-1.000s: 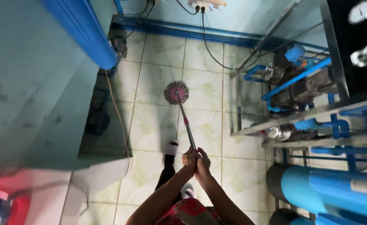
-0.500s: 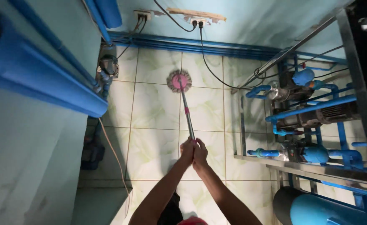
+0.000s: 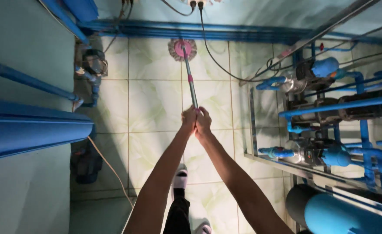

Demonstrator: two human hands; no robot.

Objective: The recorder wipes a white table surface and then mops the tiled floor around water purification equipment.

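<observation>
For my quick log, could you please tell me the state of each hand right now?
Left hand: closed on the mop handle.
Right hand: closed on the same mop handle, touching the left hand.

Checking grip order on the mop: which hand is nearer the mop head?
Left, narrowly. The left hand grips the handle slightly farther toward the mop head; the right hand is clasped beside it, just behind.

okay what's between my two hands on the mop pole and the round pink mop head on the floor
In the head view, only the grey metal mop pole with its pink collar runs from the left hand and right hand to the round pink mop head, over bare pale green floor tiles.
</observation>
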